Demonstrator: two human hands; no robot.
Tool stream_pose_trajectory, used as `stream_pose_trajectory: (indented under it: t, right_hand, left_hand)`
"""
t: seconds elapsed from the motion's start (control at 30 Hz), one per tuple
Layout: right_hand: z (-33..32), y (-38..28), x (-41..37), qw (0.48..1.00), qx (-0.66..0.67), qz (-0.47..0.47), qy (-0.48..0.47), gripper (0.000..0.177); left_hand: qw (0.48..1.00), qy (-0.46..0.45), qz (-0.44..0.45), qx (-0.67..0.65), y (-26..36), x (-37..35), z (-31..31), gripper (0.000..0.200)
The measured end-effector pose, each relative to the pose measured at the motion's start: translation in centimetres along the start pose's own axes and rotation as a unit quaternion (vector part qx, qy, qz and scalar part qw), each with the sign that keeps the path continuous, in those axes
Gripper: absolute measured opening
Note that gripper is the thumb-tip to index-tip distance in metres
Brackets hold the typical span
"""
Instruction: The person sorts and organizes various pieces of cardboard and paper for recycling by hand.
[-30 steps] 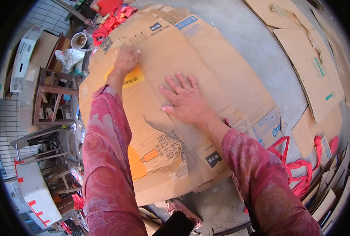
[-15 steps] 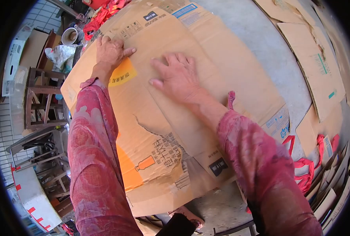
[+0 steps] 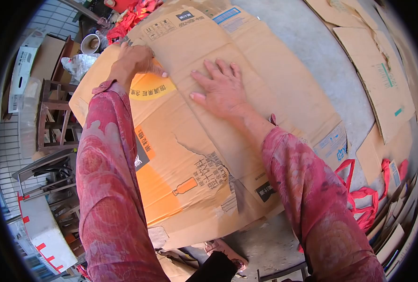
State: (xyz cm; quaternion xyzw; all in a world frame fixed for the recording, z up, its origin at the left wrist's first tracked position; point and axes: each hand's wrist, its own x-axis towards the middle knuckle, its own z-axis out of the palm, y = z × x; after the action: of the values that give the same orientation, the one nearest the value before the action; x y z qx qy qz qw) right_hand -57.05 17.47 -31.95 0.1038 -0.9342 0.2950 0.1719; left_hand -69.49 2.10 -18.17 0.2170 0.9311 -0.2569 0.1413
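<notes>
Under both hands lies a large flattened cardboard box, brown with an orange printed part, dark lettering and a bottle drawing. My left hand is on its far left part beside the yellow-orange print. Its fingers curl down against the cardboard, the thumb sticks out to the right, and the fingertips are hidden. Further right, my right hand rests palm down on the brown board with fingers spread. A ragged tear runs through the printed part near the bottle drawing.
More flattened cardboard lies on the floor at right, above a red-strapped bag and upright cardboard pieces. Wooden stools crowd the left side. A white cup and red cloth are at the upper left.
My left hand's fingers have bent more, with the hand arched up. My right hand's fingers have spread wider. The cardboard appears slightly further right in view, and more of the orange print shows.
</notes>
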Motion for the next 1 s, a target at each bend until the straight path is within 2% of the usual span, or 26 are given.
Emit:
stream_pose_trajectory:
  t: [0.13,0.2,0.23,0.3,0.33,0.37,0.4,0.43,0.47,0.5,0.57,0.6,0.73,0.8,0.93,1.0]
  right_hand:
    - [0.2,0.1,0.1,1.000,0.001,0.005,-0.004,0.050]
    - [0.0,-0.1,0.6,0.999,0.013,0.035,-0.016,0.053]
    - [-0.2,0.0,0.9,0.999,0.016,0.034,-0.014,0.053]
    - [-1.7,-0.4,1.3,0.996,0.053,0.030,-0.072,0.061]
    - [-1.1,-0.4,1.7,0.996,0.054,0.030,-0.071,0.061]
    - [-0.5,-0.4,2.2,0.999,0.034,-0.015,-0.022,0.062]
    - [0.2,-0.1,2.5,0.998,0.016,-0.057,0.025,0.064]
    - [0.9,0.1,2.6,0.998,0.020,-0.053,0.018,0.064]
    - [1.1,-0.2,2.8,0.999,-0.022,-0.028,-0.033,0.064]
    - [1.2,-0.3,2.8,0.994,-0.068,-0.007,-0.082,0.065]
    - [1.4,0.1,2.8,0.993,-0.071,-0.005,-0.093,0.065]
    - [1.3,-0.1,3.1,0.993,-0.069,-0.004,-0.097,0.064]
    - [0.8,-0.7,3.3,0.988,-0.078,0.012,-0.130,0.064]
    - [0.7,-0.8,3.4,0.987,-0.087,0.018,-0.133,0.064]
    - [0.9,-0.6,3.3,0.987,-0.085,0.015,-0.134,0.063]
    - [0.9,-0.6,3.3,0.987,-0.089,0.018,-0.130,0.064]
  left_hand:
    - [0.999,-0.028,-0.033,0.008,-0.7,-0.1,0.3,0.073]
    - [0.998,0.054,0.007,0.037,-0.8,-0.7,1.0,0.067]
    - [0.998,0.054,0.005,0.040,-0.8,-0.6,1.3,0.067]
    - [0.999,-0.030,-0.034,0.015,0.0,-0.5,1.3,0.052]
    - [0.998,-0.043,-0.044,0.005,0.3,-0.8,1.6,0.044]
    - [0.998,-0.044,-0.043,0.005,0.2,-0.9,2.0,0.044]
    - [1.000,0.018,-0.022,-0.008,0.0,-0.9,2.7,0.039]
    - [0.997,0.074,0.000,-0.023,-0.2,-1.2,3.6,0.035]
    - [0.994,0.096,0.035,-0.040,0.0,-1.6,3.9,0.024]
    - [0.994,0.089,0.034,-0.044,0.3,-2.2,4.1,0.024]
    - [0.987,0.127,0.079,0.049,1.2,-3.6,3.8,0.015]
    - [0.964,0.200,0.149,0.093,1.3,-4.6,4.0,0.009]
    - [0.966,0.181,0.134,0.126,3.0,-10.3,2.7,0.008]
    - [0.944,0.216,0.176,0.175,3.6,-11.9,2.8,0.008]
    - [0.937,0.224,0.205,0.175,4.2,-13.5,1.3,0.006]
    - [0.945,0.199,0.220,0.139,4.5,-14.5,-0.3,0.007]
